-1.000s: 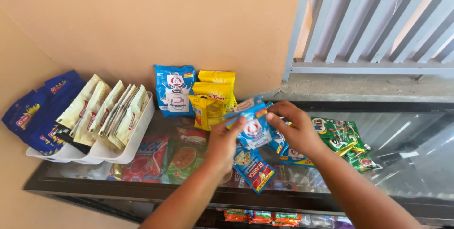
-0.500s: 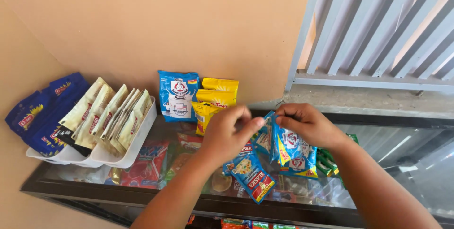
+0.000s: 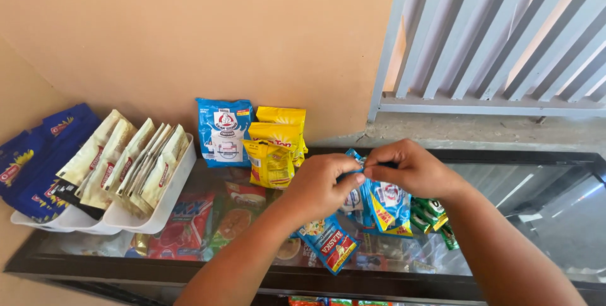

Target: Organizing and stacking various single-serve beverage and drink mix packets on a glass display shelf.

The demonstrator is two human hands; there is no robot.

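Note:
My left hand [image 3: 319, 186] and my right hand [image 3: 413, 168] meet over a glass counter top [image 3: 517, 186], both pinching the top edge of a strip of blue sachets [image 3: 379, 202]. The strip hangs down between the hands onto the glass. Another blue sachet [image 3: 329, 246] lies on the glass just below my left hand. Green sachets [image 3: 432, 214] lie under my right wrist. A blue pouch [image 3: 224, 130] and yellow packets [image 3: 276, 145] stand against the wall to the left of my hands.
A white tray [image 3: 142, 217] with several beige sachets sits at the left, dark blue packets [image 3: 31, 164] beside it. More colourful packs show under the glass. A grey slatted grille [image 3: 505, 34] stands at the back right above a concrete ledge.
My hands have come closer together at the top of the blue sachet strip and shifted slightly right. The view has dropped a little lower over the counter.

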